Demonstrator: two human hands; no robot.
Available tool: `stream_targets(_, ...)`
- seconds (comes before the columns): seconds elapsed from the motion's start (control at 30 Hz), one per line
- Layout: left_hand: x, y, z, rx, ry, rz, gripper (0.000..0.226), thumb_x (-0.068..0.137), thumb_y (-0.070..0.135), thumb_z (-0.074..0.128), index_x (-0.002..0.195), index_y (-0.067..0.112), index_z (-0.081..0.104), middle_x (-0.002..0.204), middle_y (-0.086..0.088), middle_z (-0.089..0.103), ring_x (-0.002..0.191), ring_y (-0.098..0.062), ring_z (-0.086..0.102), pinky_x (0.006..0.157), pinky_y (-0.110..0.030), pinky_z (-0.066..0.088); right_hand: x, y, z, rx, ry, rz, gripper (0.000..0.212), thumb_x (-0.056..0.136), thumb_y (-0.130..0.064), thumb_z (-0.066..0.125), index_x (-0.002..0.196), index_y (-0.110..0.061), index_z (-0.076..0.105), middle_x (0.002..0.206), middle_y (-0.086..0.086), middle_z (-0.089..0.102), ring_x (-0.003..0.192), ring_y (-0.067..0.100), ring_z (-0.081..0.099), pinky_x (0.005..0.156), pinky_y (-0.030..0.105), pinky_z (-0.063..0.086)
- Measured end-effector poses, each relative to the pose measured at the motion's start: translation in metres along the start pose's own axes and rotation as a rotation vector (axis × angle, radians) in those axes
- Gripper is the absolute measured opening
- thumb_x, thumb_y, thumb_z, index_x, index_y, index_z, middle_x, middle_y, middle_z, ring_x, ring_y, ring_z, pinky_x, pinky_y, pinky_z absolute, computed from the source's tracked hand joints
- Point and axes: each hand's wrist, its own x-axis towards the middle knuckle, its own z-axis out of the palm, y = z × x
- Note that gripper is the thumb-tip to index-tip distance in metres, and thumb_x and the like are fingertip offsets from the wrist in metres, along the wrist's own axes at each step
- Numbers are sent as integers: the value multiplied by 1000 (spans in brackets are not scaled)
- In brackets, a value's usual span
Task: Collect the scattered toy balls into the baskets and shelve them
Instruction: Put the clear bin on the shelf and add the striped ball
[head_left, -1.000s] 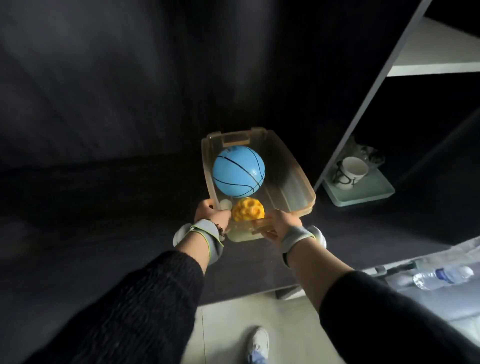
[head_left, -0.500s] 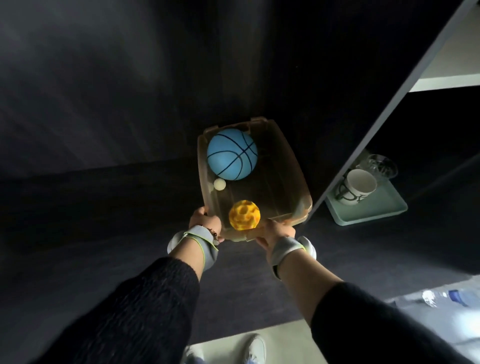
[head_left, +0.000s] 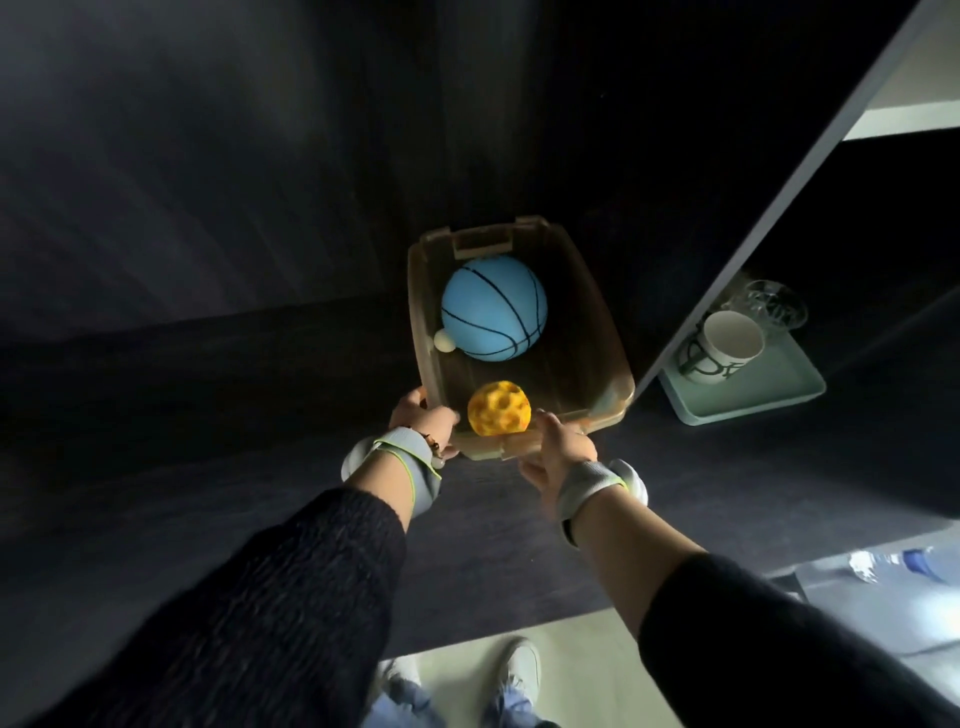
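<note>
Shelf (head_left: 208, 415) open L of basket (head_left: 605, 332); divider panel (head_left: 779, 197) just R, w/ mug (head_left: 727, 348) & tray (head_left: 769, 397) beyond.

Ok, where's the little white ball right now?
In the head view, the little white ball lies inside the basket, against its left wall, tucked beside the lower left of the blue basketball.

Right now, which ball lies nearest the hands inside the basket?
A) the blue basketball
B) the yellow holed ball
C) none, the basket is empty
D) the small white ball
B: the yellow holed ball sits at the near end of the clear basket, between the left hand and the right hand gripping that end, while the blue basketball and the small white ball lie farther back.
</note>
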Motion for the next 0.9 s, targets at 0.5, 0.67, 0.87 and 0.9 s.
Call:
stream_targets(0.5,-26,-14,-143,-160,189,42,14,81,30,55,73,18,56,75,0,56,85,-30,61,90,-46,50,-118,48,141,-446,-325,-22,22,94,-30,52,103,-10,56,78,4,54,72,22,60,73,30,57)
stream_targets(0.67,-24,-18,-228,-248,256,72,19,81,28,53,75,12,59,75,-2,57,85,-31,62,88,-46,49,-150,70,214,-569,-413,-143,27,95,-30,48,111,-10,58,78,5,56,70,21,60,78,33,59)
stream_targets(0.87,-23,-36,-362,-371,403,118,46,83,26,51,121,1,56,73,-1,51,73,-27,54,71,-37,48,-214,113,327,-666,-515,-239,15,93,-24,51,87,-10,55,67,2,50,61,19,54,55,27,50)
stream_targets(0.9,-22,-40,-383,-395,418,116,43,86,24,50,122,1,56,73,-1,51,79,-28,54,76,-40,48,-223,122,346,-689,-535,-270,15,92,-24,52,83,-12,55,67,2,49,64,22,55,59,29,52)
